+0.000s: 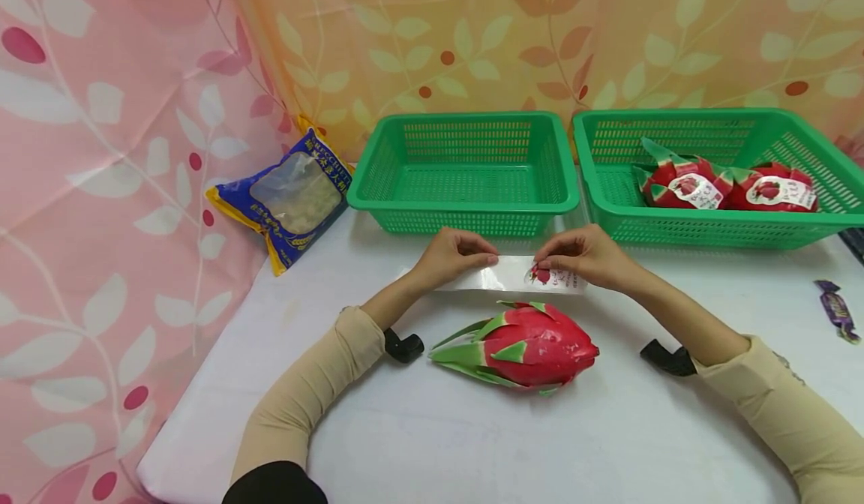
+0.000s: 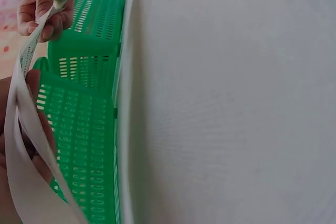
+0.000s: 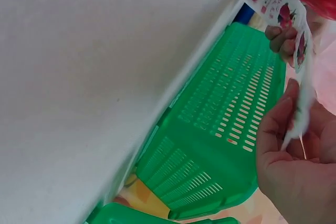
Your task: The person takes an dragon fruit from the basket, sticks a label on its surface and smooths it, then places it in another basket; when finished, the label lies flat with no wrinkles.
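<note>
Both hands hold a shiny white sticker strip (image 1: 472, 280) stretched between them, in front of the green baskets. My left hand (image 1: 454, 259) pinches its upper edge where the backing is bare; in the left wrist view the backing (image 2: 32, 192) loops down past the fingers. With thumb and fingertips, my right hand (image 1: 586, 255) pinches the strip at a printed dragon fruit sticker (image 1: 555, 277). More printed stickers (image 3: 283, 14) show along the strip in the right wrist view. A red dragon fruit (image 1: 540, 346) with green scales lies on the table between the forearms, its leafy end pointing left.
An empty green basket (image 1: 466, 208) stands behind the hands. Beside it, another green basket (image 1: 709, 223) holds two dragon fruits (image 1: 732, 185) with stickers on them. A blue and yellow pasta bag (image 1: 290, 193) leans at the left, and a purple-wrapped candy (image 1: 837, 310) lies far right.
</note>
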Motion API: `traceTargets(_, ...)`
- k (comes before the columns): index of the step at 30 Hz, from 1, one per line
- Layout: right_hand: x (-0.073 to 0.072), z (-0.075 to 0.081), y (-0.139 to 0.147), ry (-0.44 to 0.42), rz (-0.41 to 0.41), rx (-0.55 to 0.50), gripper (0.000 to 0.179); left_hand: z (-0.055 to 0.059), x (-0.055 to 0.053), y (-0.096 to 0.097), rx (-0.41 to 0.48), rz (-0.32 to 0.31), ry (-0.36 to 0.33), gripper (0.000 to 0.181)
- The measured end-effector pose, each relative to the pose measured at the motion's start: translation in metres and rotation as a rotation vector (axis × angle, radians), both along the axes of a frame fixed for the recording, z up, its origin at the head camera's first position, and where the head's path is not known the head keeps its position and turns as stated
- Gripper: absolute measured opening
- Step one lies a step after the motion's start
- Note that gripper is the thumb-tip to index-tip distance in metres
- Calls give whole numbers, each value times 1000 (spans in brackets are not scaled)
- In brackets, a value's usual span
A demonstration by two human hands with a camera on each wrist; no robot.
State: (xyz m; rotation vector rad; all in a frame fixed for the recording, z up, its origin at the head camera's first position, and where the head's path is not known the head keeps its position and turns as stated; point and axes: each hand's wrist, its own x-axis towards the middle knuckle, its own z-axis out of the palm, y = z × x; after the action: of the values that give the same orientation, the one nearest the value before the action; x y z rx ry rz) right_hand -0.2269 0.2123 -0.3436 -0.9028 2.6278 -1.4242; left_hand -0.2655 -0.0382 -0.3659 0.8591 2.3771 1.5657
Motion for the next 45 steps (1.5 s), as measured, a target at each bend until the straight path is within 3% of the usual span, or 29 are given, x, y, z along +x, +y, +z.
traceTargets(6,1,5,5,27,-92,-198,9,-4,-5,-6,-2,48,-12,14)
traceTargets(12,6,19,12,21,-194,-469,11,-5,-9,-11,-35,47,6,13)
traceTargets(15,7,27,15,0,-234,-547,11,-5,-11,-10,-65,53,15,12)
traceTargets(17,8,31,15,-11,-257,-518,12,-5,-13,-9,-97,52,39,13)
traceTargets(22,9,36,10,1,-278,-273,17,-1,-15,-3,-161,29,131,19)
traceTargets(27,12,39,-1,31,-261,-143,23,19,-4,1,-86,2,182,21)
traceTargets(32,16,45,-9,70,-208,-126,20,53,15,8,74,-17,180,21)
traceTargets(35,20,48,-14,84,-157,-129,19,69,25,13,116,-17,152,22)
traceTargets(39,27,51,-19,99,-123,-120,20,79,33,19,76,-29,142,17)
traceTargets(45,38,53,-19,118,-116,-136,30,81,42,19,49,2,210,9)
